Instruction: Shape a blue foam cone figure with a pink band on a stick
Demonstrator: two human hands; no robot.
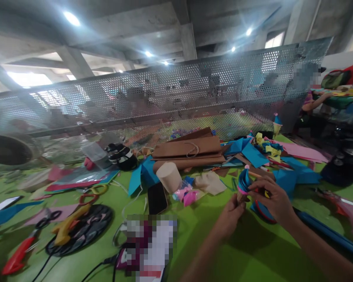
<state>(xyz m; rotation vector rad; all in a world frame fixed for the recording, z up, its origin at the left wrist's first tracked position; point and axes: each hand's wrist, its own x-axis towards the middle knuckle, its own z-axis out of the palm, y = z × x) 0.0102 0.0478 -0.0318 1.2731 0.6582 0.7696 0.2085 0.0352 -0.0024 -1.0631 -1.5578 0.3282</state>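
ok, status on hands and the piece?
Both hands closed on blue paper craft piece: left hand below, right hand beside. Black phone and paper scraps lie close left.

Craft workshop: paper scraps [254, 153], scissors [26, 243], concrete ceiling [153, 23]
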